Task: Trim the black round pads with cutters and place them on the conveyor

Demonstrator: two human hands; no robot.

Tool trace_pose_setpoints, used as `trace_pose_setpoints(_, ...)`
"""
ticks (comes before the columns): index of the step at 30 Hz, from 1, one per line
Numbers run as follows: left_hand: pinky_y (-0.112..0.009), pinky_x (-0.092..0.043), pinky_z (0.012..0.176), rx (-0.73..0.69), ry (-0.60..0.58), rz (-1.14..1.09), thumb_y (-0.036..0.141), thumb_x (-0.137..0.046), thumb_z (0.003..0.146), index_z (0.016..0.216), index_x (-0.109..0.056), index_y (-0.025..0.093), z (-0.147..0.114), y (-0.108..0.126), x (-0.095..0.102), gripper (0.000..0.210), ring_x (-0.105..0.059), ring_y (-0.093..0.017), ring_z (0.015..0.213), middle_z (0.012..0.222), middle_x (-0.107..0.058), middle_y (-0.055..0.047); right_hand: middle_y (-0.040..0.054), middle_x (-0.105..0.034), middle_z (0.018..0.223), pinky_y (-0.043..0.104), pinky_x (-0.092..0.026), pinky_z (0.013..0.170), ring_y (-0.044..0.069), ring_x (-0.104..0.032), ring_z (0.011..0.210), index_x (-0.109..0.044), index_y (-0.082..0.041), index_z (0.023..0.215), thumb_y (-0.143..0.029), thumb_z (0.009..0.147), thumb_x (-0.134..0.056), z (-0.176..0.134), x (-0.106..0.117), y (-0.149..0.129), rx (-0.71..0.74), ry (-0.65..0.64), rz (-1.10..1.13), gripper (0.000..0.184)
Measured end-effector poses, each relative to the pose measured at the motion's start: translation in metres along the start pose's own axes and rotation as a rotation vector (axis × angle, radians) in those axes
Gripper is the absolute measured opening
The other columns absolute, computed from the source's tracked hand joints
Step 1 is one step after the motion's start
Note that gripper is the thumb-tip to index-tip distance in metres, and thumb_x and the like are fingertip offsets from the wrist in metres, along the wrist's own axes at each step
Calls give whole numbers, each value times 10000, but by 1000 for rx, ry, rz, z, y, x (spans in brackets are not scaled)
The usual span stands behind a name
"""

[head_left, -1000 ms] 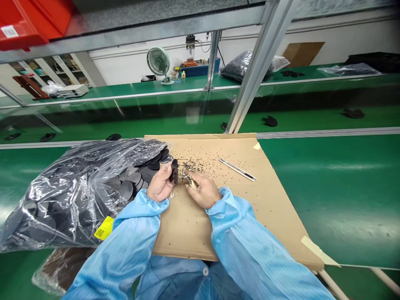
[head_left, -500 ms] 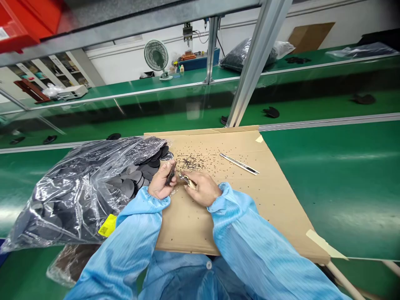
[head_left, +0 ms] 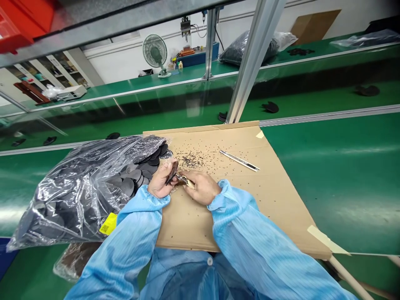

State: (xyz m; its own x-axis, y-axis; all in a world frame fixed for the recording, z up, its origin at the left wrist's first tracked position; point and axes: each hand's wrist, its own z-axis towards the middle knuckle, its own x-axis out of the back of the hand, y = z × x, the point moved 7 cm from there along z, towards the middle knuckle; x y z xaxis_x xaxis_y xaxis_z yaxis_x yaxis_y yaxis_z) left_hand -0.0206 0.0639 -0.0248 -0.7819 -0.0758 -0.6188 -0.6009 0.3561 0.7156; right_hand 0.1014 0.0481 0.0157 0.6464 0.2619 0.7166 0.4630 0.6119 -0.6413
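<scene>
My left hand (head_left: 160, 181) holds a thin black disc (head_left: 172, 172) on edge between thumb and fingers. Closed around cream-coloured handles, my right hand (head_left: 201, 186) grips a pair of nippers (head_left: 186, 181), whose metal jaws reach the rim of the disc. Whether the jaws have closed on the rim is too small to tell. Beside my left hand, a clear plastic bag (head_left: 81, 183) spills many similar black discs (head_left: 135, 175). Tiny black scraps (head_left: 191, 159) lie scattered on the cardboard sheet (head_left: 187, 221) beyond my hands.
A craft knife (head_left: 239, 161) lies on the cardboard to the right. An upright metal post (head_left: 250, 62) rises behind the sheet. Several black pieces, one being a curved part (head_left: 270, 107), rest on the green surface beyond. A small fan (head_left: 155, 51) stands on the far bench.
The nippers have come left so their jaws meet the disc's edge. The disc has turned slightly in my left hand, showing more of its face.
</scene>
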Motion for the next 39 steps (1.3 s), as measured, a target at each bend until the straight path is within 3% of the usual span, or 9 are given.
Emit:
trace_pose_setpoints(8, -156, -296, 397, -22, -86, -16, 259, -653, 809, 1010, -604, 182, -1, 3, -6, 221, -381, -44, 471, 704, -488, 22, 60, -681, 992, 303, -456, 826, 205, -617, 918, -628, -202, 1136, -127, 767, -530, 0, 0, -2, -4, -16, -1, 389)
trace_pose_setpoints(17, -154, -276, 389, -17, -80, 60, 293, -705, 763, 982, -609, 198, -1, 2, -6, 257, -378, -38, 443, 683, -484, 28, 51, -682, 1005, 278, -452, 807, 197, -624, 906, -611, -214, 1154, -126, 764, -536, 0, -1, -3, 1, -44, 14, 407)
trace_pose_setpoints(30, -157, -274, 378, -36, -98, 84, 322, -737, 728, 993, -615, 193, 0, 1, -6, 319, -386, -45, 450, 664, -467, 33, 40, -693, 1007, 274, -448, 826, 193, -626, 944, -653, -210, 1023, -121, 761, -528, 1, -2, -3, -10, -82, 44, 304)
trace_pose_setpoints(39, -153, -284, 374, -45, -51, 98, 319, -761, 706, 966, -630, 167, 0, 0, -6, 329, -410, -49, 456, 620, -471, 36, 45, -691, 938, 267, -449, 772, 193, -627, 871, -656, -213, 1002, -110, 736, -519, 1, -3, 0, -45, -104, -59, 316)
